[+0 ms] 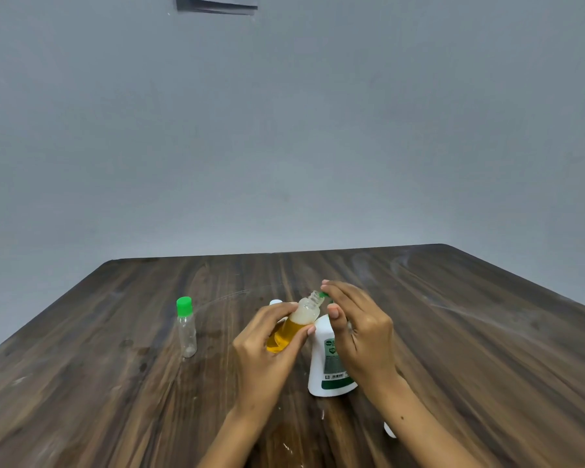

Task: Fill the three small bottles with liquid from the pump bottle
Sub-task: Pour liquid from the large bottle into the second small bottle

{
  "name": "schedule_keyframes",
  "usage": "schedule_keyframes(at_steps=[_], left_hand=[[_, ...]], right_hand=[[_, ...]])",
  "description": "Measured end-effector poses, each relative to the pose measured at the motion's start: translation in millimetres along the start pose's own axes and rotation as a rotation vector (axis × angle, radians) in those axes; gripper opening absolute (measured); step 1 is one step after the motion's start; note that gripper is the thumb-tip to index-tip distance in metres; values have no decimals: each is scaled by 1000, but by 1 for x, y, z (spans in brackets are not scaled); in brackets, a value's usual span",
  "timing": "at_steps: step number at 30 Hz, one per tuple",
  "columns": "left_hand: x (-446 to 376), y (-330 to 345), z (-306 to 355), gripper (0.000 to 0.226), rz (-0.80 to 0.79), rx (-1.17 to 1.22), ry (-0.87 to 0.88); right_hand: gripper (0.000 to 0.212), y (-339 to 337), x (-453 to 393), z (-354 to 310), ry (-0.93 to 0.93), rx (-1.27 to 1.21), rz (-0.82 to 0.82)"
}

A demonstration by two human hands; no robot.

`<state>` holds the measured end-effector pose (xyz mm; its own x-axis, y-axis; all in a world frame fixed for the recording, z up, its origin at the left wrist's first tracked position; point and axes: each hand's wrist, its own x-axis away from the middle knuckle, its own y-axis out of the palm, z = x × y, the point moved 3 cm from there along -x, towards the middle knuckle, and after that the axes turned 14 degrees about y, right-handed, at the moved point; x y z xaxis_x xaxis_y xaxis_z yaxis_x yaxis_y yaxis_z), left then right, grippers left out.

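My left hand [271, 336] grips the tilted, part-filled small bottle [296, 324], its open neck at the green nozzle [324, 294]. My right hand [358, 327] rests flat-fingered on the pump bottle [328, 363]. I judge a hard press could overshoot that narrow neck and spill on the table [453, 332].

pump bottle [328, 363] label — green and white, print too blurred to read

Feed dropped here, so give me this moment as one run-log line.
left hand: holds uncapped small bottle, part-filled, tilted at pump nozzle | right hand: on pump bottle head | green-capped bottle: empty, standing
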<state>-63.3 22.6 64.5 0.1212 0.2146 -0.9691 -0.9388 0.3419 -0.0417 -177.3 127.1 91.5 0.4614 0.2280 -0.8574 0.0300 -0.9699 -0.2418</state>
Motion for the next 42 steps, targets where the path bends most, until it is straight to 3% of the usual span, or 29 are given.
schedule_keyframes(at_steps=[42], left_hand=[[1,-1,0,32,-27,7,-10]], right_hand=[[63,-1,1,-4,28,12,-12]])
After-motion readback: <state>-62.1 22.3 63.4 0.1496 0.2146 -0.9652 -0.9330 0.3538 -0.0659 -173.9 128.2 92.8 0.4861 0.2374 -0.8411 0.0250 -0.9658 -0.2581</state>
